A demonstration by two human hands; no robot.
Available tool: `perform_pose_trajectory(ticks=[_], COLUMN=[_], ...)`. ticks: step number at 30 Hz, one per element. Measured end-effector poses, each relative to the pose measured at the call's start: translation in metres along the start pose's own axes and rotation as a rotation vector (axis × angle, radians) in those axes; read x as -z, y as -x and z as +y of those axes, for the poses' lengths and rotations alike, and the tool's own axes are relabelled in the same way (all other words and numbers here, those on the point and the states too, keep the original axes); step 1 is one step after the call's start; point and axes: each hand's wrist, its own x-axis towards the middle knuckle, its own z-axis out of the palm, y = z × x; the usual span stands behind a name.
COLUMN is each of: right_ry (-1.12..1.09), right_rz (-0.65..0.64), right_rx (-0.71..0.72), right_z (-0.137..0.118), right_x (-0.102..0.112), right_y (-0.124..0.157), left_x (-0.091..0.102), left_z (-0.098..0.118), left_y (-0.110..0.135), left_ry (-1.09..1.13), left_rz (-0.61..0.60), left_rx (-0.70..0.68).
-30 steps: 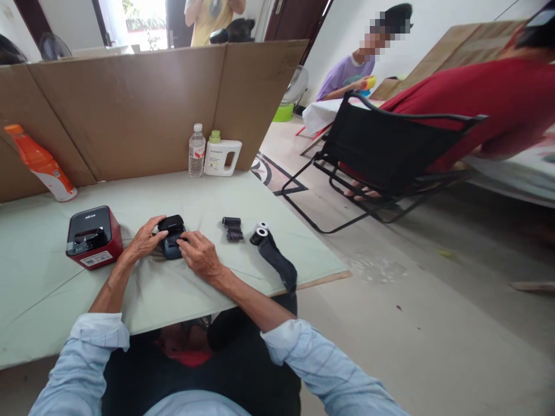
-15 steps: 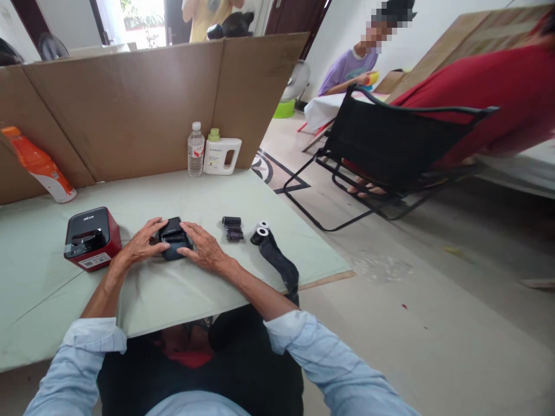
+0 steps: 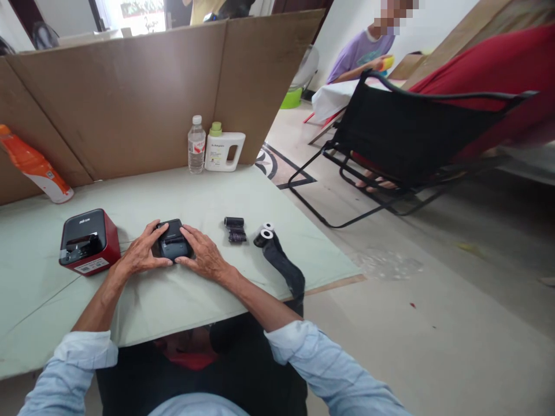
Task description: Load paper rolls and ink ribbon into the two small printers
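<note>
A pale green cloth covers the table (image 3: 182,303), its near edge running just above the wearer's dark-clad lap, and two rolled light-blue sleeves (image 3: 312,352) reach in from below. The left hand (image 3: 141,252) and right hand (image 3: 206,255) curve in from either side of a small black device (image 3: 176,234) lying on the cloth near the table's front; each clasps it with the thumb at the near edge and the fingers at the far part, spread a little. Any marking on its dark lid is too small to read. To its left, near the left wrist, stands a red-and-black machine (image 3: 89,241) with short white lettering on top, illegible at this size, and a white label low on its front bearing square codes and fine print. To the right of the right hand lie two small black rolls (image 3: 235,229), joined, then a black ribbon (image 3: 281,263) trailing over the table edge from rolls with white cores. Farther back, an orange bottle (image 3: 32,164) leans, its white label showing a small code; a clear bottle (image 3: 196,147) has a red-and-white label, and a white jug (image 3: 223,155) with a green cap carries tiny print, both standing before a cardboard panel (image 3: 151,110). Beyond, right, are a black folding chair (image 3: 411,127), a person in red (image 3: 494,66) and, farther, a person in purple (image 3: 358,55) holding something yellow.
</note>
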Motion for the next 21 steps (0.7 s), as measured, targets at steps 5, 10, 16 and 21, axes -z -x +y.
perform_pose_trajectory(ticks=[5,10,16,21], right_ry=[-0.044,-0.097,-0.116,-0.052], right_rz=[-0.019,0.056,0.138,0.209], right_rx=[-0.049,-0.055,-0.168,-0.225], right_z=[0.0,0.004,0.014,0.027], right_x=[-0.001,0.003,0.018,0.033], right_y=[-0.002,-0.004,-0.012,-0.01], left_x=[-0.012,-0.014,-0.022,-0.037], left_z=[0.004,0.012,0.016,0.017], left_y=[0.0,-0.019,-0.063,-0.103], left_ry=[-0.036,-0.009,0.029,0.066], left_rz=[0.064,0.088,0.118,0.126], left_rx=[0.02,-0.031,-0.099,-0.155])
